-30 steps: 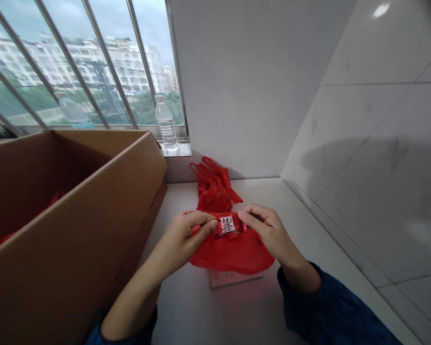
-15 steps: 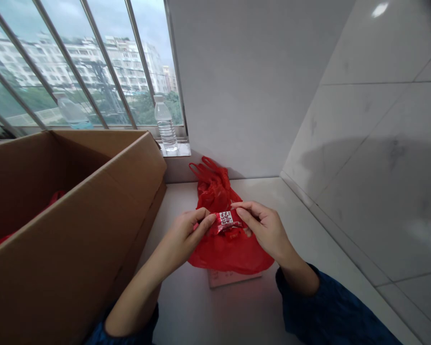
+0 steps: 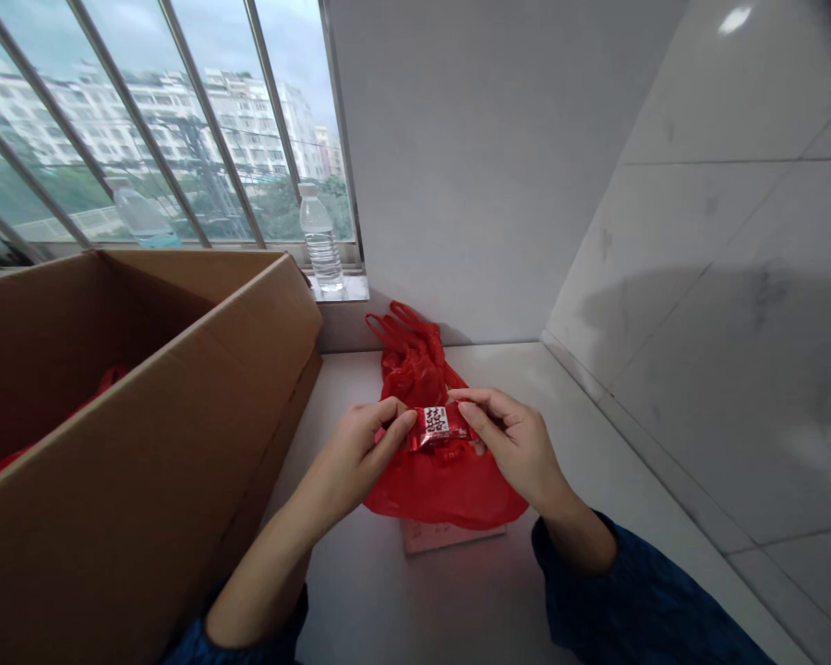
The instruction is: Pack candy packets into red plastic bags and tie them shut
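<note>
Entry: one small red foil-wrapped sweet (image 3: pixel 435 429) with twisted ends and a white label printed with a red double-happiness character, being held in mid-air over a red thin-plastic carrier bag (image 3: pixel 444 491). The left hand (image 3: pixel 350 457) is clenched in a firm pinch on the sweet's left end, and the right hand (image 3: pixel 516 448) is grasping its right end between thumb and forefinger, the two hands facing each other. A dark blue sleeve (image 3: pixel 637 591) is covering the right forearm. The bag is lying crumpled on a white bench (image 3: pixel 471 591), its looped handles (image 3: pixel 398 334) pointing towards the wall, and a pale pink flat card (image 3: pixel 450 538) is sticking out from beneath it. To the left, a brown corrugated cardboard box (image 3: pixel 145 388) is standing open on the bench, holding red plastic (image 3: pixel 107 377). A clear plastic water bottle (image 3: pixel 320 242) is standing on the windowsill (image 3: pixel 339 288), and white marble-patterned tiles (image 3: pixel 720 351) are lining the wall on the right.
</note>
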`<state>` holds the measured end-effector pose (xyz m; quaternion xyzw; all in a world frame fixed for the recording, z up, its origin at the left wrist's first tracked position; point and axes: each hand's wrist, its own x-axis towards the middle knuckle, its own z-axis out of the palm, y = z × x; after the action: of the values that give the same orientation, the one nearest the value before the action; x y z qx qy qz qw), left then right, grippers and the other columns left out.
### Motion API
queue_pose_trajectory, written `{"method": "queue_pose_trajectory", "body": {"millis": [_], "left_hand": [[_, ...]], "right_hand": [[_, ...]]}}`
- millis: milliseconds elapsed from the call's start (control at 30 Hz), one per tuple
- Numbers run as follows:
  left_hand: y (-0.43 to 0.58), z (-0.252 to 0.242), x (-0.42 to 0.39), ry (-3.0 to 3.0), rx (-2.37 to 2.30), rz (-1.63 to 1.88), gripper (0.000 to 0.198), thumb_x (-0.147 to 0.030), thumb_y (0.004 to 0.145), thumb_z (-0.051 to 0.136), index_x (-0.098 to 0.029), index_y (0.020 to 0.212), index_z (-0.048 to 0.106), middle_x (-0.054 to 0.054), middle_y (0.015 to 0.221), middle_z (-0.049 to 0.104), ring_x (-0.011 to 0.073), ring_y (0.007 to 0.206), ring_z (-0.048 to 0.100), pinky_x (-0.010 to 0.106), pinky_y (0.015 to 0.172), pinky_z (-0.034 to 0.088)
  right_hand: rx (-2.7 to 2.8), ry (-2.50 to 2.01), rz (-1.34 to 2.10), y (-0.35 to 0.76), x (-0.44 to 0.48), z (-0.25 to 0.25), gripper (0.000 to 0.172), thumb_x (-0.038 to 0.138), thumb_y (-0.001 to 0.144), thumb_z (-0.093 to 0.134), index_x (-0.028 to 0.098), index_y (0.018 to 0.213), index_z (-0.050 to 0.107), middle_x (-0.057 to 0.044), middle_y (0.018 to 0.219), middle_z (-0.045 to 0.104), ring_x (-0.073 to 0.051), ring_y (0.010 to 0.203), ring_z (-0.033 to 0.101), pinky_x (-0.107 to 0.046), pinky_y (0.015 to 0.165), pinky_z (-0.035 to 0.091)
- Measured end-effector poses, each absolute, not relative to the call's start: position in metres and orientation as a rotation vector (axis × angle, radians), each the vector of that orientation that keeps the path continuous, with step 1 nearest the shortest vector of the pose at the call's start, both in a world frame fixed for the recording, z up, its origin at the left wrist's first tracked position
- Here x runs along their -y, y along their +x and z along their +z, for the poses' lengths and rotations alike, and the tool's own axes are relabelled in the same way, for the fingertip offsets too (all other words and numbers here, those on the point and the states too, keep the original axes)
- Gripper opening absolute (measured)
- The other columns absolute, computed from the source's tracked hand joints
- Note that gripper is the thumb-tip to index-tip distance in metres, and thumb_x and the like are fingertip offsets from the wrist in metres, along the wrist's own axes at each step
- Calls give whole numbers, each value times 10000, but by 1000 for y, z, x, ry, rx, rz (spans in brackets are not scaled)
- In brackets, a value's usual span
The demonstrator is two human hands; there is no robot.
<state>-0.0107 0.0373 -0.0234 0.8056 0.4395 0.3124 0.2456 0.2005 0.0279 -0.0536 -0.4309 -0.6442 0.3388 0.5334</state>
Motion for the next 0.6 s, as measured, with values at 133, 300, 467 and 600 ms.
{"method": "queue_pose_trajectory", "body": {"millis": [133, 300, 467, 600], "left_hand": [[-8, -20, -35, 2235, -1211, 883, 365, -363, 1028, 400, -185, 721, 485, -31, 672, 534, 126, 649, 477, 268, 659, 345], [-8, -18, -32, 2251, -1220, 893, 358, -349, 1029, 388, -187, 727, 492, -22, 690, 546, 135, 676, 491, 269, 680, 366], [-9, -15, -30, 2270, -1197, 888, 332, -323, 1029, 390, -187, 755, 519, -18, 728, 592, 137, 705, 514, 275, 718, 376], [-12, -17, -32, 2288, -1305, 915, 343, -345, 1022, 405, -186, 751, 544, -15, 717, 607, 144, 695, 528, 294, 740, 381]], "right_hand": [[1583, -1029, 746, 201, -28, -54, 236, 381, 961, 562, 236, 1078, 707, 29, 669, 642, -115, 536, 582, -253, 580, 486], [1648, -1038, 645, 202, -29, -55, 212, 339, 973, 541, 237, 1066, 702, 16, 717, 657, -129, 618, 608, -265, 625, 484], [1700, -1046, 544, 204, -30, -54, 216, 312, 992, 507, 237, 1082, 688, -3, 795, 679, -140, 675, 622, -281, 672, 508], [1734, -1079, 207, 203, -26, -53, 245, 290, 984, 520, 237, 1189, 643, -75, 1080, 660, -182, 886, 659, -328, 799, 545]]}}
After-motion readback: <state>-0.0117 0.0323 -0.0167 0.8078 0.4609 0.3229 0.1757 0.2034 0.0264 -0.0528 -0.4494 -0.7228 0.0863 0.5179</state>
